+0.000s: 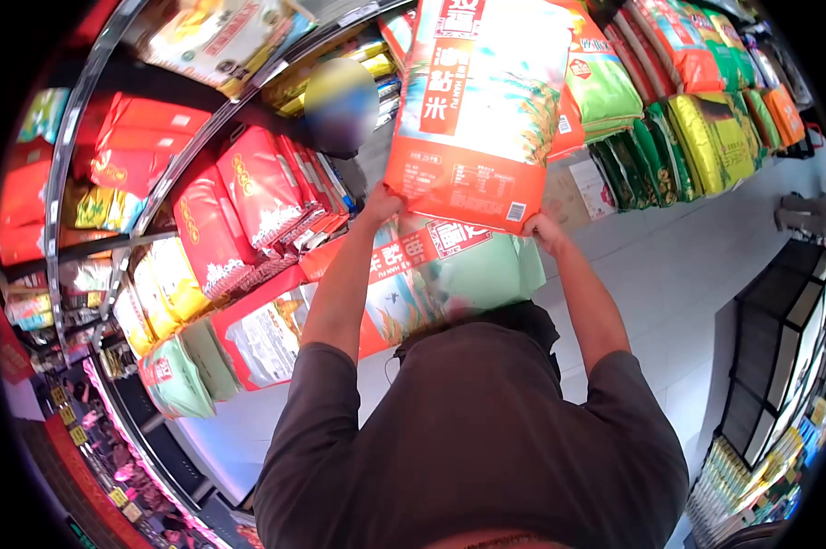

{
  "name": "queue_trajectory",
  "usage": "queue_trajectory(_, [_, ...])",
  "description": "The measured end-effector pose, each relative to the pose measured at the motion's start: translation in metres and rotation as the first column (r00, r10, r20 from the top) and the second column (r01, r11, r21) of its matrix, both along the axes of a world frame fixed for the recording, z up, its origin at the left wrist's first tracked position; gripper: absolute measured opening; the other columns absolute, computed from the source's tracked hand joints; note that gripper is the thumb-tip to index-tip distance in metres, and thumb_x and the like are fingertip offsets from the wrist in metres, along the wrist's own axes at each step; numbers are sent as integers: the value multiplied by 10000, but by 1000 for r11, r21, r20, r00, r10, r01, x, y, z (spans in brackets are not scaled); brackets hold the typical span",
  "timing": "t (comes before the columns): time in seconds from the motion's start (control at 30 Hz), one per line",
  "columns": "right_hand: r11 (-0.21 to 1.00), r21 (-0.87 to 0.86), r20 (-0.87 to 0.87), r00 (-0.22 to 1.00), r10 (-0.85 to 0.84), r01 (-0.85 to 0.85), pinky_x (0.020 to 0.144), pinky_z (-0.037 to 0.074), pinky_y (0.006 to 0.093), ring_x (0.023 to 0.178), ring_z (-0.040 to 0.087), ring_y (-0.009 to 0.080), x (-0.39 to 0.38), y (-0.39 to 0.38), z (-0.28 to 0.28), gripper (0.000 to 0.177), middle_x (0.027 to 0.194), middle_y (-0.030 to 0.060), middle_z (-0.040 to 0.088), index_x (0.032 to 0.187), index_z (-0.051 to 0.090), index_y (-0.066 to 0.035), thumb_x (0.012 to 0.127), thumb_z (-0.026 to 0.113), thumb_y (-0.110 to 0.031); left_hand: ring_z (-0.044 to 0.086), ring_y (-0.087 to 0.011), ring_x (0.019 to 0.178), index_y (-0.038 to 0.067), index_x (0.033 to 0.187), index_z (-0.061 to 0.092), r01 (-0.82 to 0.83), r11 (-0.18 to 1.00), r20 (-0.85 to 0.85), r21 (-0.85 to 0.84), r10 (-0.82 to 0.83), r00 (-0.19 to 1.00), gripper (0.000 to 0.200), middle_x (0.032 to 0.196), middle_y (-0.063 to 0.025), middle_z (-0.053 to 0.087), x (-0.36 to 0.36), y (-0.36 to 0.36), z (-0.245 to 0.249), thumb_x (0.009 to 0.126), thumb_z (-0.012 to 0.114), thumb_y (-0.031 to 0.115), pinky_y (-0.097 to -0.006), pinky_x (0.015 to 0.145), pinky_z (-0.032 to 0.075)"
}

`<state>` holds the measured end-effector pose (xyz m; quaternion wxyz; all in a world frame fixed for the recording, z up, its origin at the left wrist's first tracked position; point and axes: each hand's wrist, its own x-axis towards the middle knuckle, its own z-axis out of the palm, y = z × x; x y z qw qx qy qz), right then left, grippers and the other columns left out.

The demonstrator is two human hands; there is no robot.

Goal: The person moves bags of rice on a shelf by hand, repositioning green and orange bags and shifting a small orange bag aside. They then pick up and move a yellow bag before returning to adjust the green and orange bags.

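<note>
A large red and white bag of rice stands or leans in front of me, with a landscape print and its text facing me. My left hand is closed on its lower left corner. At the lower right corner, my right hand is closed on the edge of the same bag. Just below it lies another rice bag with a pale green part and a red label, close to my body. Whether the held bag's underside touches this pile is hidden.
Red bags and yellow bags fill the shelf at left, behind a metal shelf edge. Green packs and a yellow pack stand at upper right. Pale floor runs along my right, beside a dark cabinet.
</note>
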<state>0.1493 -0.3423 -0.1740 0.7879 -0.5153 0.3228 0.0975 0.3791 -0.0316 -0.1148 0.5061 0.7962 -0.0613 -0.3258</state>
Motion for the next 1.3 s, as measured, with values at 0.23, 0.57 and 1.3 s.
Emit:
queue_trajectory(0.23, [997,62,-100,994,-38,44,509,454,258,543,571,162,4,-3,-32,786,820,90,622,1337,469,-58,559,494,55,678,-261,740,-67,1034,612,71,974,20,214,-77,997,373,902,-218,680,50,-8,-84,695,569,80,-375,572,508])
queue_trajectory(0.57, [947,-110,-101,945,-311,300,421,332,279,442,472,187,7,15,-35,73,523,61,522,493,496,-56,546,482,-7,655,-398,983,-111,996,650,-48,845,177,532,-56,983,397,978,-301,663,49,-17,-75,742,535,172,-421,809,515])
queue_trajectory(1.3, [744,229,-130,738,662,-628,709,505,244,958,654,180,-159,374,57,329,1029,99,678,1103,648,-40,823,664,-212,605,-381,1059,29,1186,579,-127,734,306,667,-115,945,427,1128,-246,623,-114,279,71,762,535,64,-429,867,498])
